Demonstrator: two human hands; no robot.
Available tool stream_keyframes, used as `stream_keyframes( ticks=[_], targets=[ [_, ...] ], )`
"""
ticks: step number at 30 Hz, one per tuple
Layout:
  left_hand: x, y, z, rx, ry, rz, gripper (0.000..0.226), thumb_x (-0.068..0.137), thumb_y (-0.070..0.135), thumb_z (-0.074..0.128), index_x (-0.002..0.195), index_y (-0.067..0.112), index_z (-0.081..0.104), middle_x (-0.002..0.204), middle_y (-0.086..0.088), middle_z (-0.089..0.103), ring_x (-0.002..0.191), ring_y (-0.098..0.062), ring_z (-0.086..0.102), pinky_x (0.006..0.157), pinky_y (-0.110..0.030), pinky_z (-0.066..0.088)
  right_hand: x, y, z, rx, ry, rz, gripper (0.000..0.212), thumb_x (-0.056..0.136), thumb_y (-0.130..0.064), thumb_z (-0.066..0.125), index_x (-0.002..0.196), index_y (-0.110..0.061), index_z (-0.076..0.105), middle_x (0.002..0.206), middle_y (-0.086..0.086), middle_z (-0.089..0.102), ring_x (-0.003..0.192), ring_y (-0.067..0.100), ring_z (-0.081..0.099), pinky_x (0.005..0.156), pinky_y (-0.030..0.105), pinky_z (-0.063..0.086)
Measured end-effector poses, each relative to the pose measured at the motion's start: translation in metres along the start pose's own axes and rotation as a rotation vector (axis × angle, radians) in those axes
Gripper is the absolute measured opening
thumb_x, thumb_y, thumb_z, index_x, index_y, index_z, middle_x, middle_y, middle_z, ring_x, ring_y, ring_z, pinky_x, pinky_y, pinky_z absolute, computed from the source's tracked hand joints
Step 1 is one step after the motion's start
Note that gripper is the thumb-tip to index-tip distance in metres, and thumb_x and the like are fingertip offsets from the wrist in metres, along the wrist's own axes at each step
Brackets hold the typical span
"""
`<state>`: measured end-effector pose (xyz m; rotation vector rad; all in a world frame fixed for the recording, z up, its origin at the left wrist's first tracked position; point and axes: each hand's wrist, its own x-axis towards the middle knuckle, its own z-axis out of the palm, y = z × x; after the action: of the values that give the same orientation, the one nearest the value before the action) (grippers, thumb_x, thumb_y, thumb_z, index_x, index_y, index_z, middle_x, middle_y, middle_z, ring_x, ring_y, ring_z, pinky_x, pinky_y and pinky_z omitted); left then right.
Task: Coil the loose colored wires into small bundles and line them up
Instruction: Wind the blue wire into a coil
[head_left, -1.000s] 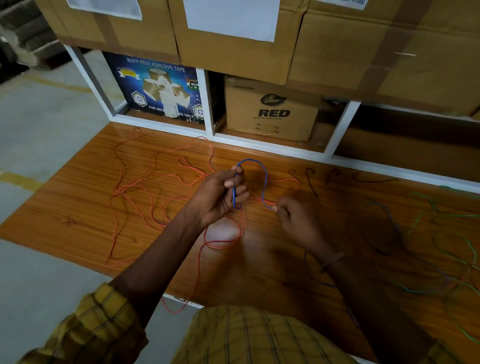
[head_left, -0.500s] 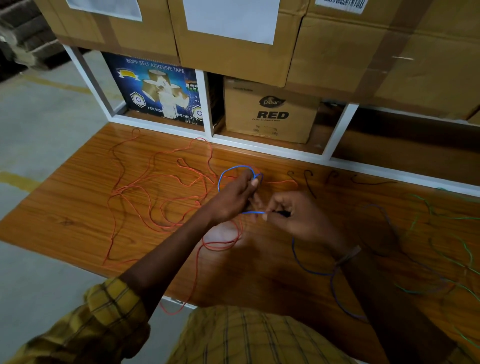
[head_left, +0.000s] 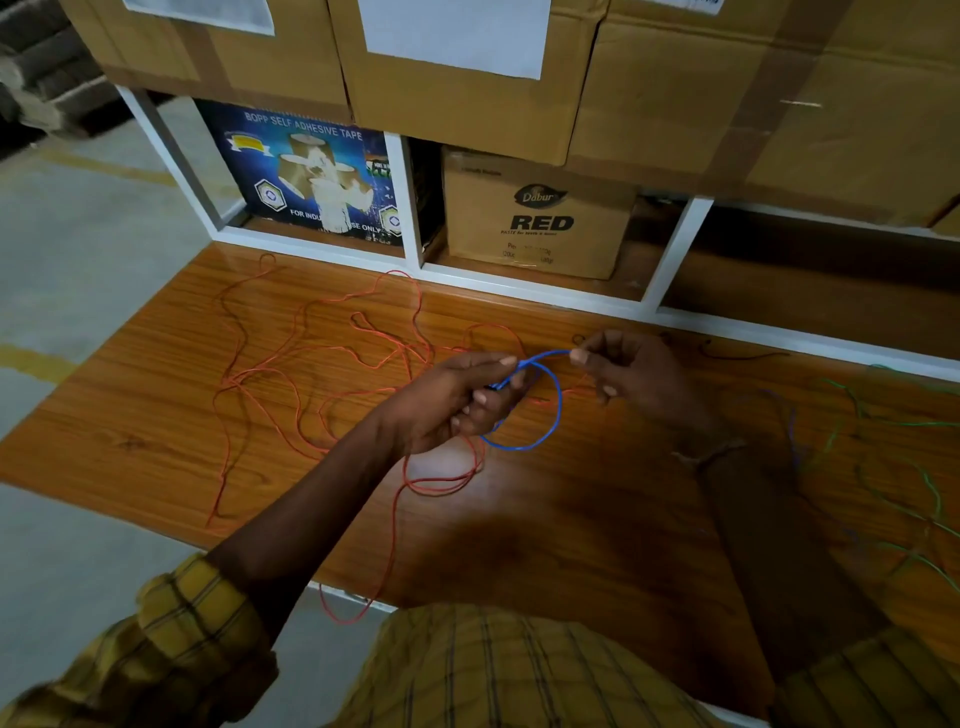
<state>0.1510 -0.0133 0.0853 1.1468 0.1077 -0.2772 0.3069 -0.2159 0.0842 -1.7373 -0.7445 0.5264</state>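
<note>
Both forearms reach out over the wooden surface (head_left: 156, 415). The left hand (head_left: 457, 400) curls its fingers around a small loop of blue wire (head_left: 553, 421), its grip holding the coil above the surface. The right hand (head_left: 628, 374) pinches the wire's free end between thumb and forefinger, just right of the loop. Loose orange wire (head_left: 291, 374) sprawls left; green wire (head_left: 930, 478) lies far right.
</note>
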Motion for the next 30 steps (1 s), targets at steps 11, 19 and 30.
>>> stream_keyframes(
  ticks=[11, 19, 30],
  targets=[
    [0.015, 0.010, -0.016, -0.949, 0.113, 0.181, 0.039, 0.113, 0.016, 0.028, 0.084, 0.008, 0.054, 0.058, 0.000, 0.043, 0.048, -0.007, 0.021, 0.034, -0.022, 0.028, -0.041, 0.060, 0.020, -0.513, 0.190, -0.234, 0.030, 0.106, -0.038, 0.044, 0.081, -0.024, 0.052, 0.062, 0.000, 0.055, 0.058, 0.018, 0.059, 0.057, 0.045, 0.047],
    [0.032, 0.010, -0.020, -1.105, 0.239, 0.396, 0.047, 0.117, 0.026, 0.028, 0.079, 0.009, 0.050, 0.061, -0.002, 0.046, 0.039, -0.014, 0.041, 0.034, -0.024, 0.036, -0.062, 0.080, 0.023, 0.148, 0.140, 0.219, 0.014, 0.105, -0.011, 0.054, 0.100, 0.000, 0.047, 0.072, 0.010, 0.059, 0.051, 0.018, 0.054, 0.048, 0.029, 0.045],
    [0.052, -0.016, 0.008, -0.089, 0.579, 0.438, 0.027, 0.117, 0.033, 0.028, 0.102, 0.015, 0.043, 0.088, -0.010, 0.070, 0.088, -0.035, 0.078, 0.084, -0.045, 0.064, -0.042, 0.031, 0.029, -0.204, -0.220, -0.034, 0.024, 0.084, 0.007, 0.069, 0.086, -0.017, 0.070, 0.076, 0.007, 0.068, 0.068, 0.012, 0.061, 0.064, 0.028, 0.044]
  ],
)
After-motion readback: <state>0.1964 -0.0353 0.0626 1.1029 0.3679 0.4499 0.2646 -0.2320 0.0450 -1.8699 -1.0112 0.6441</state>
